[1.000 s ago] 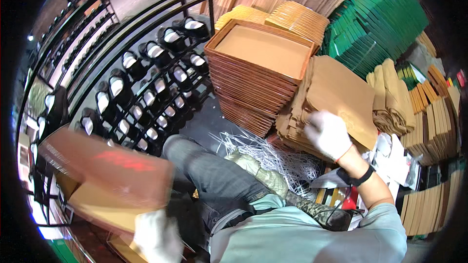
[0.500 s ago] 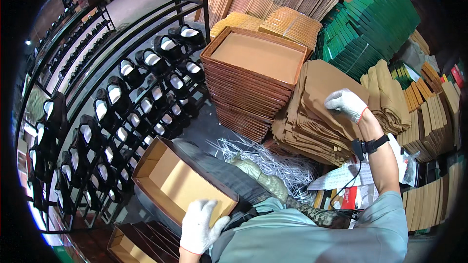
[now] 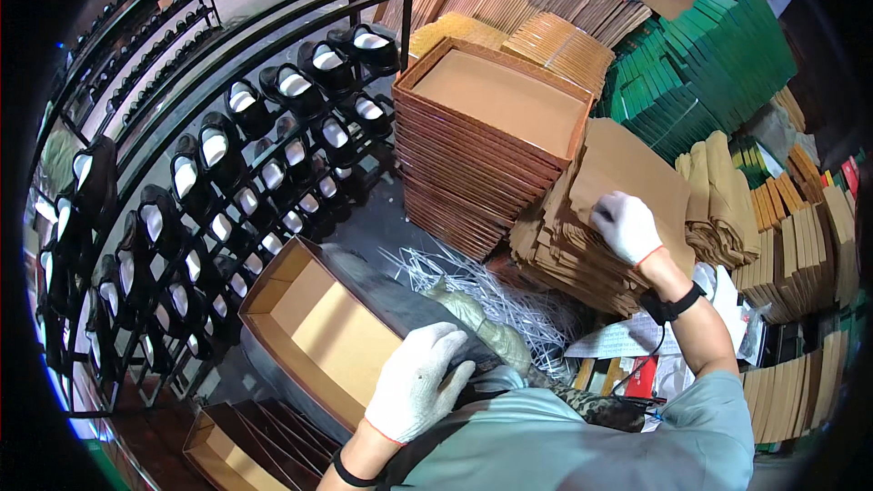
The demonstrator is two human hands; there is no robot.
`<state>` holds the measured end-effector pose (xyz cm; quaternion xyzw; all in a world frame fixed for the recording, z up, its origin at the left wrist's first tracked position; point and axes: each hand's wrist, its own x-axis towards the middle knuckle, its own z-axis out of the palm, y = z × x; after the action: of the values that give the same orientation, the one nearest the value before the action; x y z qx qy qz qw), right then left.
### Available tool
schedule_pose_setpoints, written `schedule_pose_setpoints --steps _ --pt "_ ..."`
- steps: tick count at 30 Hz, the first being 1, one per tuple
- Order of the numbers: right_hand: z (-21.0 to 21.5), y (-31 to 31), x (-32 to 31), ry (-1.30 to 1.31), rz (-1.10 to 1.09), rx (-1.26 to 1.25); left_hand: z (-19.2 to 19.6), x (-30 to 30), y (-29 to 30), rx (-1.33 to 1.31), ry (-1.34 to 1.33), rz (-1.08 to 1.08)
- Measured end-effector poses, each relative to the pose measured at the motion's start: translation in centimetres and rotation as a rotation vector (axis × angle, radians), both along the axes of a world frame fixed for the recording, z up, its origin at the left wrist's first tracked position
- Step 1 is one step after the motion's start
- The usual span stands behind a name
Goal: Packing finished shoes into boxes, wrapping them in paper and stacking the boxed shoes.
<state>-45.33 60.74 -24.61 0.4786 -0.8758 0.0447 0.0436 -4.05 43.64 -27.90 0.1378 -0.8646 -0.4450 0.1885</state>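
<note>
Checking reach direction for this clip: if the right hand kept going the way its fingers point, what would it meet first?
The right hand rests on the pile of flat brown paper bags, fingers pointing up-left. Going on, it would probably reach the stack of brown box trays first; depth is unclear.

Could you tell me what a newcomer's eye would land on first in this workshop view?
Probably the open box on the person's lap, with the gloved left hand resting on its near edge. Next, the right hand pressing on a pile of flat paper bags at right, beside a tall stack of brown trays. At left, curved racks hold rows of black shoes.
</note>
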Motion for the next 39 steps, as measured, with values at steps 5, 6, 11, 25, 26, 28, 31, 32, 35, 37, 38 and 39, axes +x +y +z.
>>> schedule_pose_setpoints --steps 5,6,11,25,26,28,31,32,35,37,38,39 --pt "2.6 -0.7 -0.2 -0.633 -0.215 -0.199 -0.1 -0.6 -1.1 -0.015 -0.003 -0.039" --pt "3.6 -1.5 1.0 -0.844 -0.271 -0.243 0.2 -1.1 -1.0 0.001 0.007 -0.043" --pt "5.7 -8.2 9.4 -1.486 -0.173 -0.442 0.9 -5.7 0.8 0.346 0.087 0.079" --pt "9.4 -44.7 34.8 -0.402 0.996 -0.549 -6.6 16.2 -3.6 0.789 0.106 0.973" --pt "10.2 -46.8 38.0 -0.438 1.000 -0.512 -7.7 17.3 -3.8 0.811 0.086 1.029" --pt "12.0 -51.3 44.9 -0.489 0.982 -0.570 -7.1 18.1 -3.8 0.710 0.000 1.079" --pt "15.4 -58.8 54.3 -0.442 0.957 -0.436 -11.2 18.6 -2.9 0.405 -0.142 1.093" --pt "16.5 -58.7 57.4 -0.401 0.837 -0.381 -11.4 18.8 -2.5 0.436 -0.157 1.119" --pt "18.9 -59.8 61.8 -0.350 0.569 -0.179 -10.6 18.4 -2.2 0.522 -0.021 1.189" --pt "19.8 -60.8 62.9 -0.453 0.522 0.045 -11.1 19.7 -2.2 0.564 -0.210 1.099" --pt "19.6 -60.7 63.8 -0.430 0.516 0.042 -10.6 19.9 -1.9 0.600 -0.191 1.098" --pt "19.4 -60.6 64.7 -0.423 0.525 0.045 -10.5 20.3 -1.7 0.604 -0.183 1.105"
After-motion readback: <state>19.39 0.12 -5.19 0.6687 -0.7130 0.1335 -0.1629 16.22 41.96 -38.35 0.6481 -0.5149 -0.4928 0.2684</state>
